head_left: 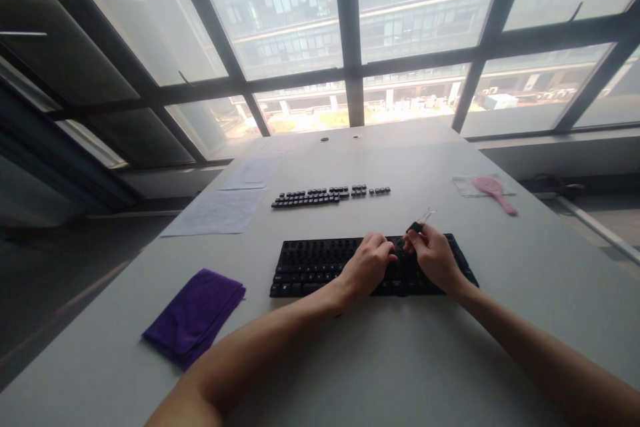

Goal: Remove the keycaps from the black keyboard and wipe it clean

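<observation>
A black keyboard [305, 267] lies across the table before me, its upper rows stripped of keycaps and its lower left keys still on. My right hand [434, 259] is closed over the keyboard's right part on a keycap puller [415, 227], whose black handle and thin wire loops point up and away. Beside it, my left hand [369, 260] rests over the middle right of the keyboard. Its fingers are curled together near the right fingertips, and anything between them is too small to make out. Behind the keyboard, loose black keycaps [310, 199] stand in rows.
A folded purple cloth [195, 313] lies at the left. White paper sheets [215, 212] are spread at the back left. On the right, a pink hairbrush [493, 193] rests on a clear plastic bag [463, 187]. The white table [400, 360] reaches to large windows.
</observation>
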Action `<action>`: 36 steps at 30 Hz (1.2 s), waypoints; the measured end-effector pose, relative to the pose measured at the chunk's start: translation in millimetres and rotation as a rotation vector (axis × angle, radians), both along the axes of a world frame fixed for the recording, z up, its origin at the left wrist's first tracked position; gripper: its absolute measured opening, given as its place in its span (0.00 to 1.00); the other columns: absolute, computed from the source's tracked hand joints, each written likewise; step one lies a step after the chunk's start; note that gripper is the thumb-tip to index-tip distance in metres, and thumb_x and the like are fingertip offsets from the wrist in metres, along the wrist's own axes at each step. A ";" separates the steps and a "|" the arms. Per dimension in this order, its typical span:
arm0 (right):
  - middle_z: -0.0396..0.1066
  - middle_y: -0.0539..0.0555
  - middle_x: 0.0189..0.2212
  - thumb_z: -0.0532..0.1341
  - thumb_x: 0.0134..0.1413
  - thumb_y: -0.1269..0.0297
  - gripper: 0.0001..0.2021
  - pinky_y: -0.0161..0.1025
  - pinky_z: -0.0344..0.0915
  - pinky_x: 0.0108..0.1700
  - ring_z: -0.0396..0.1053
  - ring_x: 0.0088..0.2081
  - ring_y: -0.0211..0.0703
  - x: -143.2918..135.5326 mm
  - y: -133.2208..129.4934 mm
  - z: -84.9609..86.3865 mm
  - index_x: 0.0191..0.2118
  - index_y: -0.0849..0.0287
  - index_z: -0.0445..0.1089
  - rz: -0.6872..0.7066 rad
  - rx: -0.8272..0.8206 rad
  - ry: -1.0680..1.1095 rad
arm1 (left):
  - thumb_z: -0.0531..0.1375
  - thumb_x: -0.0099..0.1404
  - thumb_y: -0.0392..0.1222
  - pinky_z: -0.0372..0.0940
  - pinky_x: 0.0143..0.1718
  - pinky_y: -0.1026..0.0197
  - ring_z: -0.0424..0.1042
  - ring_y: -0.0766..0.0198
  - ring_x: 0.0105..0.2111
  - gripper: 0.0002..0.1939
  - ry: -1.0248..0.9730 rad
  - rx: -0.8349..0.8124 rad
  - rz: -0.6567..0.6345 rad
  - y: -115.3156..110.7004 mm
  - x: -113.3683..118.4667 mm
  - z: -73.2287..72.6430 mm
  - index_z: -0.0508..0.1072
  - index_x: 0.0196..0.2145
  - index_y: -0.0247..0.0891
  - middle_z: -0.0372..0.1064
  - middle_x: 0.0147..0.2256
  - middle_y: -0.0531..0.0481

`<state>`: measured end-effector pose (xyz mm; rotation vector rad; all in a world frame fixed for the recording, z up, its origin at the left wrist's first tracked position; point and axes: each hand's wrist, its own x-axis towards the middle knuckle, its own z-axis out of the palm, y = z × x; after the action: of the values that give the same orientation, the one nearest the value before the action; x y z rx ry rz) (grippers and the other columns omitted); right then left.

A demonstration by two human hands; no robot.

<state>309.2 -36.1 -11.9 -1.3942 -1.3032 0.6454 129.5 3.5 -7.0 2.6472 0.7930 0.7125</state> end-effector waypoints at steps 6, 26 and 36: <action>0.73 0.53 0.25 0.56 0.64 0.56 0.11 0.42 0.66 0.32 0.72 0.27 0.46 0.2 1.5 1.1 0.32 0.56 0.65 -0.010 -0.021 0.015 | 0.61 0.68 0.38 0.66 0.44 0.59 0.71 0.60 0.38 0.05 -0.174 -0.178 0.052 12.4 -5.9 12.8 0.77 0.39 0.38 0.70 0.37 0.46; 0.73 0.53 0.25 0.56 0.64 0.55 0.12 0.42 0.66 0.33 0.71 0.28 0.46 1.4 3.0 -1.1 0.32 0.56 0.67 0.031 -0.043 -0.005 | 0.65 0.63 0.40 0.62 0.44 0.53 0.67 0.53 0.41 0.03 0.236 0.228 0.233 184.0 -52.6 12.8 0.80 0.33 0.41 0.75 0.35 0.47; 0.73 0.53 0.25 0.56 0.65 0.56 0.12 0.40 0.64 0.32 0.71 0.28 0.44 1.0 1.8 1.1 0.32 0.57 0.66 0.034 -0.048 0.016 | 0.67 0.62 0.44 0.62 0.46 0.52 0.64 0.53 0.42 0.05 0.198 0.325 0.247 194.5 -59.7 4.2 0.81 0.31 0.43 0.74 0.37 0.47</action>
<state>310.2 -34.3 -10.8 -1.4053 -1.3086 0.7135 69.8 198.0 -2.7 2.9786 1.1624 0.6977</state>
